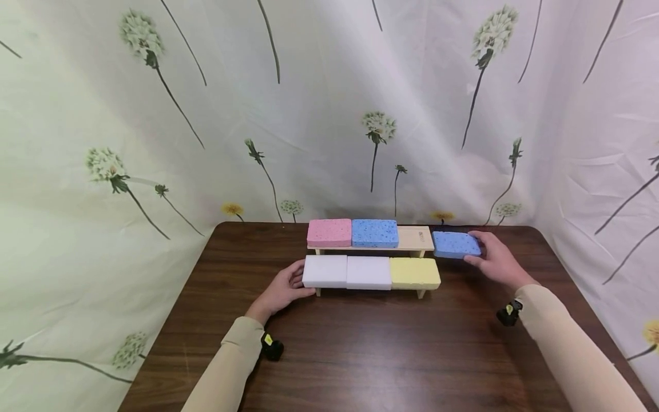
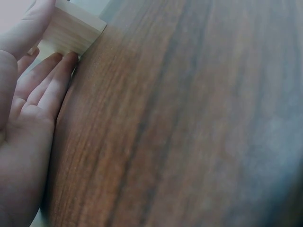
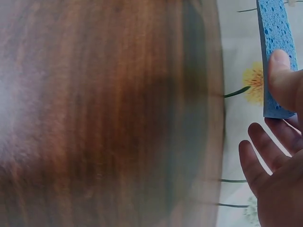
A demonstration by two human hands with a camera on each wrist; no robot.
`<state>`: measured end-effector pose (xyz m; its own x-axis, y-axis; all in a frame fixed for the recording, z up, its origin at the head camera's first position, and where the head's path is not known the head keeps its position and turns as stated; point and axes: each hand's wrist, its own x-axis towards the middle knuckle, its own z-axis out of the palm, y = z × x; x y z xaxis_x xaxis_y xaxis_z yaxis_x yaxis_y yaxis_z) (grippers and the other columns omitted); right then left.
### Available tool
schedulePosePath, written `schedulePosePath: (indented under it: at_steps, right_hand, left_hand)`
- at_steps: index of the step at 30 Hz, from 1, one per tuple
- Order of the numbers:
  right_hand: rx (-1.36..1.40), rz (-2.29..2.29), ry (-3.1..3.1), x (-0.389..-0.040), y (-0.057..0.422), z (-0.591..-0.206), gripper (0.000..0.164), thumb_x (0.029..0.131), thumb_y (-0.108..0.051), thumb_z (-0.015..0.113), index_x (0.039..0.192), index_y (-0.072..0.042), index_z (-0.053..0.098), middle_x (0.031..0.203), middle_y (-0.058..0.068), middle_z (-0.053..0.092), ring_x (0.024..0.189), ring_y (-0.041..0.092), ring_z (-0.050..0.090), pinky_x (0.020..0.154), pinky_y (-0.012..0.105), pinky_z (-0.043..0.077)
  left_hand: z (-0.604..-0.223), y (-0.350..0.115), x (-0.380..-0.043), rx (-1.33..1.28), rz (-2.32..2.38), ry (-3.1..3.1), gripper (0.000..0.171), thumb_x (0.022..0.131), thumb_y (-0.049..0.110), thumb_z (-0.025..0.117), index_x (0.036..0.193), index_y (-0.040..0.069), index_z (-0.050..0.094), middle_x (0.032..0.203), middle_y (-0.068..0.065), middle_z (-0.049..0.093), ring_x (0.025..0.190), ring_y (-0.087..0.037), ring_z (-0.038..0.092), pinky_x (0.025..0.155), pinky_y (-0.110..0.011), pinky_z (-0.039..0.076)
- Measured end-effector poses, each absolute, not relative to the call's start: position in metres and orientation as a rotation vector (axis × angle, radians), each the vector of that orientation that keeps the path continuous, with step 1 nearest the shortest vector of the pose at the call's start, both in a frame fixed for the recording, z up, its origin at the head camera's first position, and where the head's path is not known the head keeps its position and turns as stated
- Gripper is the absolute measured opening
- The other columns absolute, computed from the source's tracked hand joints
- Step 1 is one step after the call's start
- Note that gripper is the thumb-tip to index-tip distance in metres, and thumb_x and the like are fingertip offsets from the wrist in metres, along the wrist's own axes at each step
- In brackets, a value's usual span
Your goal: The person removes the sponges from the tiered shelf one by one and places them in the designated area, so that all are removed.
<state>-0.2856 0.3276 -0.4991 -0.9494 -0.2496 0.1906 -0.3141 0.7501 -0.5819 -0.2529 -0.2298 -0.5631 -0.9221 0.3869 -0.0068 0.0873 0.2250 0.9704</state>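
Note:
My right hand (image 1: pixel 493 256) pinches a blue sponge (image 1: pixel 455 244), thumb on one face and fingertips at its lower edge in the right wrist view. This sponge is just right of a two-tier wooden rack (image 1: pixel 409 236). At the rack's left end, my left hand (image 1: pixel 285 287) holds the front tier, thumb in front and fingertips against the wood in the left wrist view. On the back tier sit a pink sponge (image 1: pixel 329 233) and another blue sponge (image 1: pixel 374 233), with bare wood to their right. Two white sponges (image 1: pixel 325 272) and a yellow sponge (image 1: pixel 415 273) line the front tier.
The rack stands near the back edge of a dark brown wooden table (image 1: pixel 360 355). A white curtain (image 1: pixel 319 114) with a dandelion print hangs behind the table and along its sides.

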Motion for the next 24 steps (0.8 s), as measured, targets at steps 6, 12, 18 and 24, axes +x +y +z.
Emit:
schedulePosePath:
  at_steps: [6, 12, 18, 24]
  right_hand:
    - [0.432, 0.968, -2.917, -0.287, 0.323, -0.51, 0.063, 0.097, -0.006, 0.075, 0.147, 0.015, 0.043, 0.142, 0.039, 0.047, 0.127, 0.05, 0.05, 0.107, 0.068, 0.042]
    - [0.431, 0.951, -2.977, -0.289, 0.319, -0.516, 0.063, 0.099, -0.012, 0.074, 0.148, 0.013, 0.043, 0.144, 0.039, 0.046, 0.131, 0.052, 0.048, 0.11, 0.07, 0.039]
    - [0.472, 0.943, -2.954, -0.291, 0.317, -0.526, 0.061, 0.098, -0.011, 0.075, 0.145, 0.014, 0.045, 0.141, 0.039, 0.049, 0.129, 0.052, 0.05, 0.108, 0.069, 0.041]
    - [0.469, 0.934, -2.974, -0.292, 0.314, -0.53, 0.062, 0.098, -0.009, 0.074, 0.146, 0.015, 0.044, 0.143, 0.039, 0.048, 0.13, 0.053, 0.049, 0.11, 0.069, 0.039]
  left_hand:
    - [-0.564, -0.231, -0.253, 0.455, 1.758, 2.258, 0.083, 0.091, 0.004, 0.083, 0.16, 0.001, 0.037, 0.154, -0.024, 0.051, 0.14, -0.036, 0.054, 0.11, -0.032, 0.051]
    - [-0.564, -0.231, -0.252, 0.463, 1.766, 2.261, 0.082, 0.091, 0.003, 0.082, 0.159, 0.0, 0.037, 0.154, -0.025, 0.052, 0.14, -0.036, 0.055, 0.11, -0.032, 0.052]
    - [-0.563, -0.23, -0.251, 0.453, 1.755, 2.268, 0.082, 0.092, 0.006, 0.082, 0.16, 0.001, 0.036, 0.154, -0.024, 0.051, 0.14, -0.036, 0.054, 0.111, -0.034, 0.051]
    - [-0.563, -0.229, -0.251, 0.437, 1.747, 2.275, 0.084, 0.092, 0.007, 0.082, 0.161, 0.002, 0.035, 0.156, -0.024, 0.05, 0.141, -0.036, 0.053, 0.112, -0.036, 0.05]
